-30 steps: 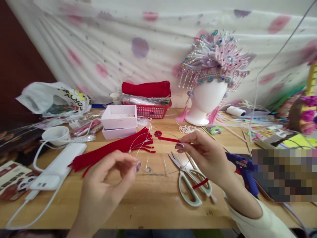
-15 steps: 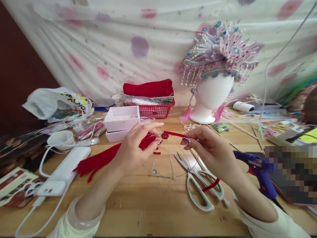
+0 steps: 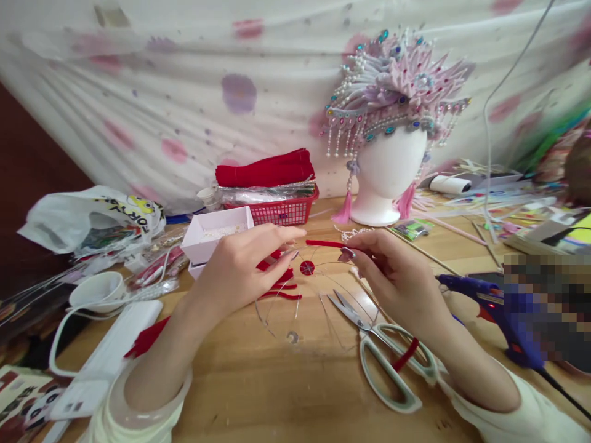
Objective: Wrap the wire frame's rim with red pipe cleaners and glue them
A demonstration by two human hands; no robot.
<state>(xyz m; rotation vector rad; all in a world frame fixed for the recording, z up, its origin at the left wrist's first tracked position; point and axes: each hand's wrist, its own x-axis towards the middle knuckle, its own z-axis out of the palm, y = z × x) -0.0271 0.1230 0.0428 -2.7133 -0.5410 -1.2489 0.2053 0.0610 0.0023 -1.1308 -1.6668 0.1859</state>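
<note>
My right hand [image 3: 392, 271] pinches a short red fuzzy stem [image 3: 323, 243], which points left toward my other hand. My left hand [image 3: 244, 264] is curled at the edge of a thin wire frame [image 3: 325, 307], apparently holding one of its wires between thumb and fingers; the exact grip is partly hidden. A round red centre [image 3: 307, 267] sits in the middle of this frame, with wires spreading out from it. Behind and below my left hand lie more red fuzzy stems [image 3: 281, 294]. Open-bladed scissors [image 3: 364, 323] rest on the table near my right hand, a red stem piece across their handles.
A blue glue gun [image 3: 489, 314] lies at the right. Farther back stand a red basket [image 3: 286, 212], a white box [image 3: 215, 229] and a white mannequin head [image 3: 392, 175] wearing a beaded pink headdress. A white power strip [image 3: 111, 344] and paper cup [image 3: 98, 290] are at left.
The red stem in my right hand has come away from the red centre and now sits above it. The wire frame has tilted, and the camera view has shifted slightly.
</note>
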